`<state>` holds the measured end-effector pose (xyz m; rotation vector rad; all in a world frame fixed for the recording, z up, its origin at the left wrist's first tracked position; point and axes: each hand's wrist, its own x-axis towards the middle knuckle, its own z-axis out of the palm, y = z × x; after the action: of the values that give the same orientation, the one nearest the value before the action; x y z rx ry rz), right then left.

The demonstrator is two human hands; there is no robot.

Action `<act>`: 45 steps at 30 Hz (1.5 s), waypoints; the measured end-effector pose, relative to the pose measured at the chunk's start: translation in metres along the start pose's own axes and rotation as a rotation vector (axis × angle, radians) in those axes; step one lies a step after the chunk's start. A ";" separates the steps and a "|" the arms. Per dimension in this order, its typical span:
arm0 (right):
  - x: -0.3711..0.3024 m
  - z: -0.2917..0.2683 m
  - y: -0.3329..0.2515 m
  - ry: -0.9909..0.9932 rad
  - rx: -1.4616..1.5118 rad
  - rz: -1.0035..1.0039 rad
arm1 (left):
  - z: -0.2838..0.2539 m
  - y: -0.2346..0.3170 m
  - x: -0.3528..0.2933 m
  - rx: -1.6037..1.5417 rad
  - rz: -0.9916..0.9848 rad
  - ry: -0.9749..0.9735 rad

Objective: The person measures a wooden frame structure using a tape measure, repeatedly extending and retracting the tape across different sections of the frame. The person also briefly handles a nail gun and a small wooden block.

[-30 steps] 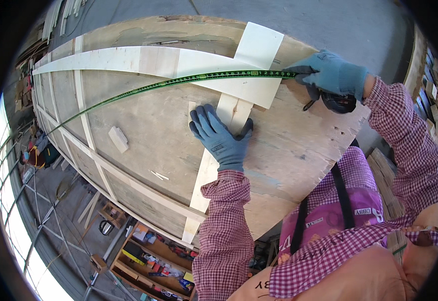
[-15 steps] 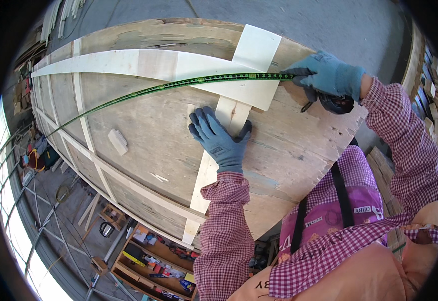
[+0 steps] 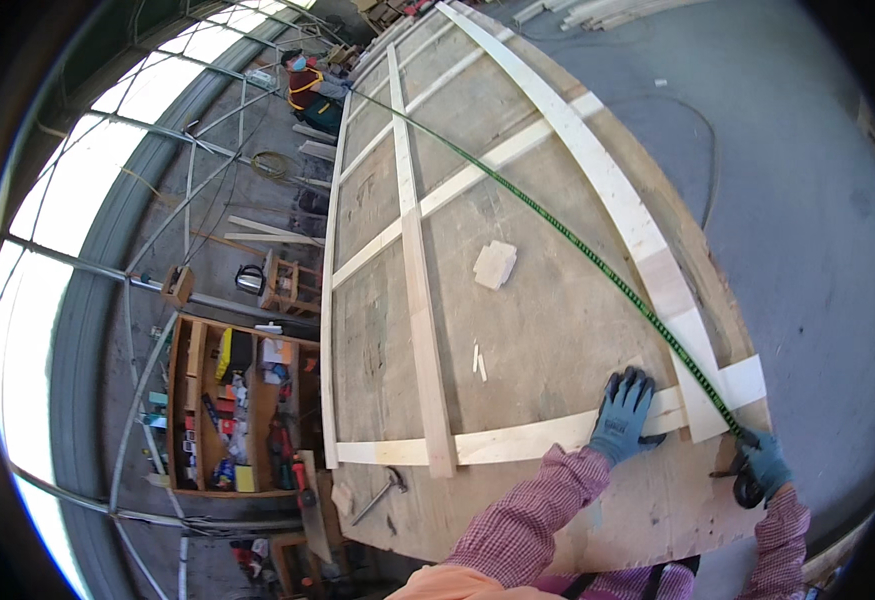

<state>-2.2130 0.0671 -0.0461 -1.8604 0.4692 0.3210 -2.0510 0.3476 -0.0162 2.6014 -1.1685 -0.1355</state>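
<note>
My right hand (image 3: 765, 458), in a blue glove with dark fingertips, is closed on a tape measure at the near right corner of the wooden panel. The dark tape case (image 3: 747, 487) hangs by the palm. Its green blade (image 3: 577, 243) stretches diagonally across the panel to a person at the far left. My left hand (image 3: 621, 420), gloved alike, lies flat with fingers spread on the near cross strip (image 3: 517, 440), left of where a curved pale board (image 3: 647, 255) overlaps that strip.
Wood strips (image 3: 412, 230) form a grid on the panel (image 3: 387, 360). A small wood block (image 3: 495, 264), thin slivers (image 3: 479, 362) and a hammer (image 3: 377, 498) lie on it. At left stand a wooden toolbox (image 3: 185, 420) and a kettle (image 3: 249, 280). The person (image 3: 312, 95) is beside the far edge.
The view has swung toward the panel's far end, bringing the other person and the hammer into clear sight. My left hand stays on the strip, and my right still grips the tape measure.
</note>
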 end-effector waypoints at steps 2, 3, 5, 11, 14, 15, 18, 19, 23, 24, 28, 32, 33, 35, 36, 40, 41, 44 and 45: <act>0.001 0.003 0.008 -0.013 -0.022 -0.005 | 0.003 0.001 -0.007 -0.009 -0.018 -0.027; 0.000 -0.001 0.007 -0.025 -0.031 0.004 | 0.007 0.004 -0.008 0.001 -0.016 -0.018; 0.001 -0.005 -0.004 -0.080 0.023 0.118 | 0.011 0.006 -0.011 0.032 -0.013 -0.010; -0.002 -0.007 0.010 -0.039 0.138 0.089 | 0.006 0.019 -0.003 0.085 -0.012 -0.037; -0.006 -0.002 -0.015 -0.085 0.204 0.156 | 0.007 0.015 -0.009 0.080 -0.033 -0.037; -0.006 -0.004 -0.018 -0.097 0.244 0.186 | 0.009 0.013 -0.006 0.071 -0.028 -0.033; -0.007 -0.008 -0.024 -0.077 0.231 0.178 | 0.008 0.012 0.002 0.089 0.003 -0.032; -0.004 -0.009 -0.003 -0.014 0.104 0.113 | 0.008 0.013 0.010 0.083 0.022 -0.053; 0.001 -0.012 -0.010 -0.016 -0.031 0.010 | 0.026 0.008 0.013 0.056 0.038 -0.036; 0.006 -0.008 -0.012 -0.117 -0.072 0.092 | 0.028 0.001 0.002 0.102 0.058 -0.001; 0.003 -0.014 -0.020 -0.069 -0.062 0.103 | 0.029 0.005 0.001 0.192 0.086 -0.044; -0.008 -0.028 -0.033 -0.155 0.019 0.273 | 0.028 0.016 0.011 0.216 0.126 -0.107; -0.006 -0.025 -0.036 -0.163 0.005 0.272 | 0.026 0.013 0.009 0.221 0.121 -0.119; -0.005 -0.021 -0.036 -0.175 -0.012 0.287 | 0.026 0.010 0.006 0.226 0.113 -0.139; -0.004 -0.020 -0.035 -0.180 -0.015 0.297 | 0.025 0.010 0.008 0.245 0.103 -0.156; -0.002 -0.017 -0.035 -0.183 -0.075 0.258 | 0.025 0.006 0.004 0.255 0.099 -0.164; -0.001 -0.017 -0.035 -0.172 -0.083 0.243 | 0.024 0.006 0.004 0.262 0.093 -0.166; 0.000 -0.019 -0.035 -0.194 -0.076 0.270 | 0.025 0.008 0.006 0.263 0.086 -0.183; -0.001 -0.019 -0.033 -0.186 -0.085 0.251 | 0.024 0.008 0.006 0.266 0.085 -0.189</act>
<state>-2.1982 0.0585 -0.0116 -1.8341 0.5693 0.6858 -2.0573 0.3328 -0.0366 2.8108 -1.4495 -0.2263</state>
